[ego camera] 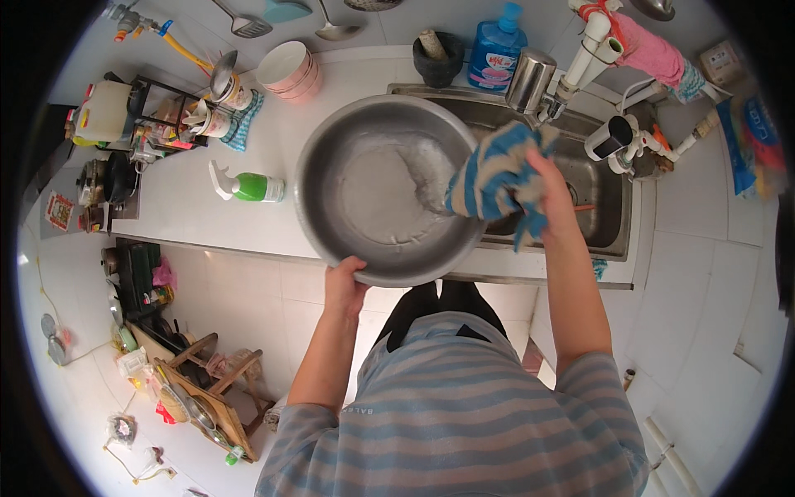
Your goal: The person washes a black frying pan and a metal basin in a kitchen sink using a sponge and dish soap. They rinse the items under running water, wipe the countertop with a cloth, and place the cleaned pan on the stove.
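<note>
A large grey metal basin [388,186] stands tilted across the counter's front edge and the near left side of the steel sink. My left hand [348,289] grips its near rim, thumb on top and fingers below. In my right hand [553,189] is a bunched blue-and-beige striped cloth [497,171], held over the basin's right rim and the sink [599,233]. The cloth hides that part of the rim. Whether it touches the metal I cannot tell. The basin's inside looks shiny, with a reflection or water on its right side.
Left of the basin stands a green spray bottle [251,187]. Pink bowls [290,71], a stone mortar [438,65] and blue detergent [495,53] line the back. A steel tap filter [531,81] overhangs the sink. A wooden stool [217,373] is at lower left.
</note>
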The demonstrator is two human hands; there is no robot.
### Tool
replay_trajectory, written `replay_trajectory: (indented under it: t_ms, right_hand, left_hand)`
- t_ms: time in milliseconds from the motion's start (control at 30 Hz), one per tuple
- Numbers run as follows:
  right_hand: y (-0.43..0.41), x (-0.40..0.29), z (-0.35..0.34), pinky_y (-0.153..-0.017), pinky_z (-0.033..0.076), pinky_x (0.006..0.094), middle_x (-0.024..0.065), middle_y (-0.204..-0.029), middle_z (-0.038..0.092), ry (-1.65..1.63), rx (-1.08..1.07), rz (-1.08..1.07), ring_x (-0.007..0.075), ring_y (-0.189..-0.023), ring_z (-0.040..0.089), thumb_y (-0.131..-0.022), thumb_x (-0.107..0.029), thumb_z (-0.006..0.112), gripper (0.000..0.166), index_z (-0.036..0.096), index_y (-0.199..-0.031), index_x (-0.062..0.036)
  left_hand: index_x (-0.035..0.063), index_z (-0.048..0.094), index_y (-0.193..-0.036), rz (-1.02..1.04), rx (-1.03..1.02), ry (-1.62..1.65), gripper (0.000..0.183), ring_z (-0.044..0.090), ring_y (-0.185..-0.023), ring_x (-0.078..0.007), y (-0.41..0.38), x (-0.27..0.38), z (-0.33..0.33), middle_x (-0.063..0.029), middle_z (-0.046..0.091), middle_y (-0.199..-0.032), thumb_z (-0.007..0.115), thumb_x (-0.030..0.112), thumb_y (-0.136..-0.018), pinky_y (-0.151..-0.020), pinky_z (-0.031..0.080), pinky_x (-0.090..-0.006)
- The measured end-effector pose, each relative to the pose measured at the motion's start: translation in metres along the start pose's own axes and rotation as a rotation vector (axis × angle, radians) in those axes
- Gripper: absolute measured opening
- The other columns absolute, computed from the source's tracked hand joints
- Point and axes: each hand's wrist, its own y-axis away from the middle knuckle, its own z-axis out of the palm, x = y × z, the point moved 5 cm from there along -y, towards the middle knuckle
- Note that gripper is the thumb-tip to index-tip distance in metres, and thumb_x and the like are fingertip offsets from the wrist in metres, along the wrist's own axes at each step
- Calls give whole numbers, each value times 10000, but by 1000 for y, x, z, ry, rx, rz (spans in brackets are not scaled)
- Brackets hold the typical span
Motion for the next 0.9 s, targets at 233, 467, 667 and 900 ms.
replay_trajectory:
  t_ms: [233,467,667,900]
  right_hand:
    - [-46,34,34,-858,478,400,164,-1119,542,1529,35,-621,326,-1016,568,-793,-309,722,515,555,-1229,-92]
    - [-79,91,57,-904,454,448,178,-1150,528,1379,-61,-604,395,-1067,532,-719,-279,769,501,575,-1147,-107]
    - [-19,147,97,-913,456,428,141,-1138,583,1397,-980,-566,364,-1066,552,-672,-135,719,350,638,-1010,-94]
    - [-2,83,34,-831,472,464,96,-1125,550,2306,-879,-239,315,-1088,528,-744,-98,659,269,711,-1004,-139]
  left_hand:
    - [-36,461,-1162,-83,-88,-70,426,626,-855,-304,20,-33,49,-158,579,-998,518,-54,-740,-673,573,-449]
    - [-45,504,-1092,-94,-91,-111,381,619,-715,-281,43,-52,85,-131,578,-885,516,-77,-712,-608,572,-437]
    - [-46,510,-1046,-73,-69,-54,327,625,-745,-301,16,-48,68,-135,585,-903,512,-66,-719,-615,564,-449]
    - [-48,480,-1100,-35,-18,-18,371,633,-760,-293,17,-44,57,-155,580,-945,514,-66,-730,-604,571,-444]
